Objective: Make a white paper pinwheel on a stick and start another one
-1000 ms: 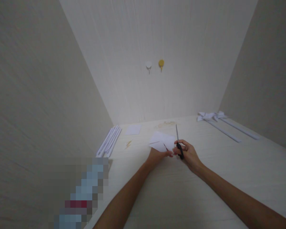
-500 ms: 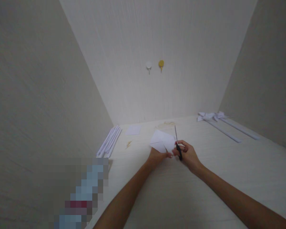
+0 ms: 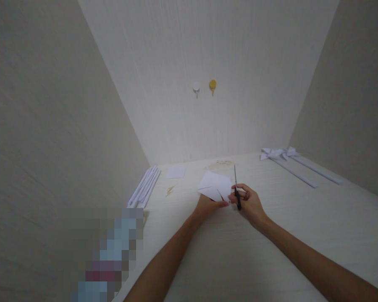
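A white square of paper (image 3: 214,184) with slits cut into it is held up by my left hand (image 3: 208,204), whose thumb lies along its lower edge; the fingers beneath are hidden by the sheet. At the paper's right side, my right hand (image 3: 248,204) grips black-handled scissors (image 3: 237,193). Their blades point away from me, up and beside the paper's right edge, and look closed together. The fingertips of my right hand are near the paper's lower right corner; whether they touch it I cannot tell.
Another paper square (image 3: 176,172) lies flat at the back left. Several rolled paper sticks (image 3: 145,186) are stacked by the left wall. Two paper pinwheels on sticks (image 3: 294,170) rest at the right. A white hook (image 3: 196,87) and a yellow hook (image 3: 212,85) are on the wall.
The scissors have shifted slightly right, away from the paper's edge. The paper has turned a little in my left hand, and the slit near my thumb shows more clearly.
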Action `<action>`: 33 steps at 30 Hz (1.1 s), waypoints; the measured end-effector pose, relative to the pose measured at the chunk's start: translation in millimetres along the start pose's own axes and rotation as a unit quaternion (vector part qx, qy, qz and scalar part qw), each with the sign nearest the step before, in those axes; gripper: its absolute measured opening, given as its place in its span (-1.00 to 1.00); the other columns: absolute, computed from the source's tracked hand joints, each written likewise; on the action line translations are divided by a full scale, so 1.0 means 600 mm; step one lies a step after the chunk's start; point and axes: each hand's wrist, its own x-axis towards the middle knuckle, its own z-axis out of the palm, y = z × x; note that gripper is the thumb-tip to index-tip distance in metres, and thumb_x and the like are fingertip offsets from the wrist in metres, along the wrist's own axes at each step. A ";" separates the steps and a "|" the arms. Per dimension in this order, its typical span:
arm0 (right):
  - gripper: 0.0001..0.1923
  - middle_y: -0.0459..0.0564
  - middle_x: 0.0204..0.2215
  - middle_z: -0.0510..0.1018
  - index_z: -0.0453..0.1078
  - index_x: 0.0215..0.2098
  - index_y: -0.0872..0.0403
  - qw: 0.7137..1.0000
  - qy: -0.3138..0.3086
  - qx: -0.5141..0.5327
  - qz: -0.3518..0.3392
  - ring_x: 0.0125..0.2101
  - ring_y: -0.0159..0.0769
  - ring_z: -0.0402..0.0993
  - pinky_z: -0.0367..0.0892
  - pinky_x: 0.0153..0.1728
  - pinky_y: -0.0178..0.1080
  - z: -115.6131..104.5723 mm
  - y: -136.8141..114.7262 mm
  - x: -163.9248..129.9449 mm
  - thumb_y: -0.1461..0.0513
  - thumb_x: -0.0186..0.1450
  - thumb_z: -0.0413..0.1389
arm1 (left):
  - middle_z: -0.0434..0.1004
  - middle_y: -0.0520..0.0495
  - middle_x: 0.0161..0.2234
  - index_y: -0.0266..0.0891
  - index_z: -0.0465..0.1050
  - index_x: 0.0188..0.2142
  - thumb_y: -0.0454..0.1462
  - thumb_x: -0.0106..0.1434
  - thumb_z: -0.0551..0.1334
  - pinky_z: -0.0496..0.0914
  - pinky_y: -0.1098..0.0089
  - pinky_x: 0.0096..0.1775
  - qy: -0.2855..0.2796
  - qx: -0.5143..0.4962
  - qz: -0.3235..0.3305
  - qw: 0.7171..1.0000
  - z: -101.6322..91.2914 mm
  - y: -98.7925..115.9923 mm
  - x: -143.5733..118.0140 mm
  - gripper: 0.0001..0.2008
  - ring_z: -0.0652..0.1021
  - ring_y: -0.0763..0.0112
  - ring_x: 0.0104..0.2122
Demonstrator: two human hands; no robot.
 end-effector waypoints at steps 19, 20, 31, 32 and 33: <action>-0.60 -0.20 -0.71 0.39 0.26 -0.38 0.06 1.000 -0.007 -0.007 -0.005 -0.73 -0.49 0.24 0.07 -0.73 -0.43 -0.005 0.008 0.004 0.20 -0.18 0.27 | 0.47 -0.22 -0.23 -0.35 0.42 -0.31 -0.25 -0.08 0.24 0.21 0.17 -0.08 -0.051 -0.243 -0.072 0.966 -0.027 -0.009 0.005 -0.70 0.42 0.12 -0.17; -0.60 -0.21 -0.72 0.39 0.26 -0.39 0.06 1.000 -0.007 -0.008 -0.002 -0.73 -0.48 0.24 0.07 -0.73 -0.42 -0.006 0.010 0.005 0.20 -0.17 0.27 | 0.47 -0.24 -0.24 -0.38 0.42 -0.30 -0.23 -0.03 0.20 0.22 0.15 -0.09 -0.047 -0.310 -0.089 0.945 -0.031 -0.009 0.006 -0.70 0.42 0.12 -0.17; -0.56 -0.15 -0.61 0.43 0.29 -0.35 0.08 0.999 0.019 -0.021 -0.022 -0.64 -0.44 0.30 0.13 -0.68 -0.40 -0.012 0.008 0.009 0.20 -0.20 0.28 | 0.51 -0.18 -0.39 -0.41 0.44 -0.41 -0.33 -0.12 0.25 0.33 0.35 -0.24 0.066 -0.350 -0.103 0.929 -0.033 -0.006 0.015 -0.78 0.49 0.31 -0.37; -0.56 -0.14 -0.60 0.43 0.29 -0.35 0.08 0.999 0.028 -0.020 -0.027 -0.63 -0.45 0.29 0.12 -0.67 -0.41 -0.013 0.007 0.010 0.20 -0.19 0.28 | 0.51 -0.17 -0.41 -0.41 0.44 -0.44 -0.33 -0.15 0.26 0.33 0.36 -0.27 0.075 -0.335 -0.102 0.934 -0.032 -0.006 0.015 -0.78 0.49 0.33 -0.41; -0.56 -0.14 -0.59 0.43 0.30 -0.34 0.07 0.999 0.038 -0.016 -0.029 -0.63 -0.45 0.29 0.12 -0.67 -0.41 -0.015 0.007 0.011 0.20 -0.19 0.28 | 0.52 -0.17 -0.43 -0.41 0.45 -0.46 -0.33 -0.17 0.28 0.34 0.37 -0.30 0.080 -0.323 -0.104 0.937 -0.032 -0.006 0.015 -0.78 0.49 0.34 -0.44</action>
